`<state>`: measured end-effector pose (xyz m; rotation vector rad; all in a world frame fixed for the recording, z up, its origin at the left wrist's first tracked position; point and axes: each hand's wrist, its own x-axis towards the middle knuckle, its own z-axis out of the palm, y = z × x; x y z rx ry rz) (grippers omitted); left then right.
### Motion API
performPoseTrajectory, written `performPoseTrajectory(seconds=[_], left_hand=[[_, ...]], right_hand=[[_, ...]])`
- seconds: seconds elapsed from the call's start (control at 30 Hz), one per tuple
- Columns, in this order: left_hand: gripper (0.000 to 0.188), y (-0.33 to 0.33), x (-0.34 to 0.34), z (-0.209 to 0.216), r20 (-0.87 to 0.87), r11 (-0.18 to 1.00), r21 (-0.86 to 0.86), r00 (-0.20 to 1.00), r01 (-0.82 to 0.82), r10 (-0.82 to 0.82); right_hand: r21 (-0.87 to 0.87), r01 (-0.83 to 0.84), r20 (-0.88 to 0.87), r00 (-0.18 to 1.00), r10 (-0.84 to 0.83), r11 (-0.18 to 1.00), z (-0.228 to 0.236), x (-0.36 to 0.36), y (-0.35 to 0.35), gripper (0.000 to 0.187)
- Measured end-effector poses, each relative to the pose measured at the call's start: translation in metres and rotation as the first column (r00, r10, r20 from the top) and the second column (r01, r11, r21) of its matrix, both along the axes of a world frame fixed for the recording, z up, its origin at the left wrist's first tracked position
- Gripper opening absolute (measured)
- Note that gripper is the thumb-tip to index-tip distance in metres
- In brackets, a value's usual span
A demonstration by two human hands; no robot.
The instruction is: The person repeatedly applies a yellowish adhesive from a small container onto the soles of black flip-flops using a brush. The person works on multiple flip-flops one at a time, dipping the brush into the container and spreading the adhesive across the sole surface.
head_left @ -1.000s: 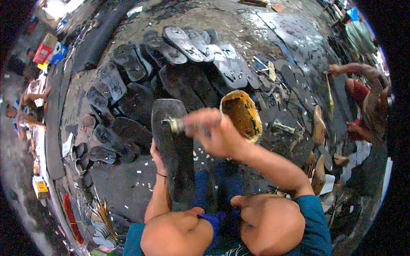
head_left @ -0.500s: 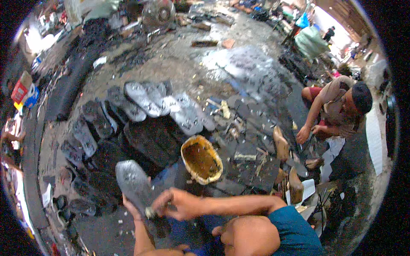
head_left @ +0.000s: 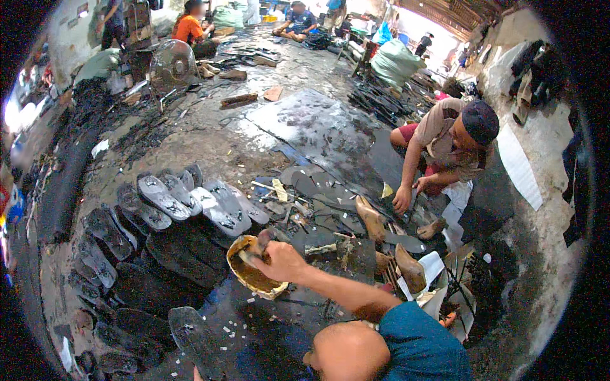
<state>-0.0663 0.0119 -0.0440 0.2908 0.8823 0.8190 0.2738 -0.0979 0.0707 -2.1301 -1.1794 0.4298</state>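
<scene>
My right hand [head_left: 283,261] is closed round a short, pale-handled brush [head_left: 253,259] and reaches over the yellow-rimmed tub [head_left: 236,277], with the brush inside it. The tub has a brownish coating within. At the lower left a dark grey sandal sole [head_left: 192,333] is tilted up. Just a fingertip of my left hand [head_left: 196,374] shows under its lower end, at the picture's edge; the rest of that hand is out of sight. Several dark soles and sandals [head_left: 166,198] with straps lie in a curved row beyond the tub.
A co-worker [head_left: 451,143] crouches at the right, hands low over wooden shoe lasts [head_left: 371,219] and scraps. Cut strips and offcuts [head_left: 321,249] litter the floor right of the tub. A standing fan [head_left: 173,66] and other seated people [head_left: 189,30] are farther back.
My right hand has moved from the sole up and right into the tub with the brush. The sole in my left hand has dropped lower. The view has shifted, showing more of the far room.
</scene>
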Motion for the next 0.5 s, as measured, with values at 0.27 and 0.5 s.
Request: performPoseTrajectory(seconds=[0.27,0.5], left_hand=[[0.062,0.006,-0.005,0.011,0.175,0.996,0.076,0.982,0.052,-0.065],[0.054,-0.010,0.059,0.059,0.247,0.994,-0.020,0.964,0.104,-0.096]], right_hand=[[0.237,-0.409,-0.544,0.696,0.469,0.881,0.047,-0.020,-0.014,0.023],[0.507,-0.465,-0.204,0.753,0.625,0.725,0.009,-0.115,0.068,0.026]])
